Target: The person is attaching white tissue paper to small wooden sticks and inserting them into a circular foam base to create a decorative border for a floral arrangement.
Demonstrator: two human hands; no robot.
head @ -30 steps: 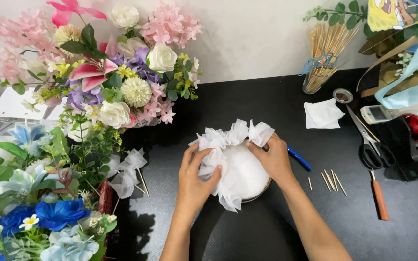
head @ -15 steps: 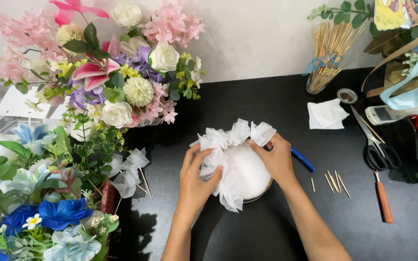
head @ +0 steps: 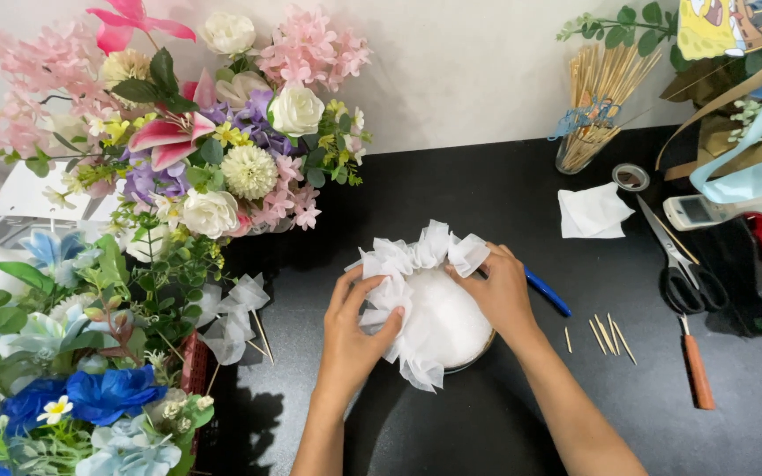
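Pressing from both sides at mid-bench, the white foam dome ringed with ruffled white tissue is gripped by the left hand and right hand, fingers curled closed on the frill, which could likely be torn by harder squeezing.

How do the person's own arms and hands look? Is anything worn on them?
Both forearms are bare up to the picture's lower edge: no sleeves show. The left hand and right hand wear no gloves, and I see no rings, watch or bracelet. The nails look short and unpainted.
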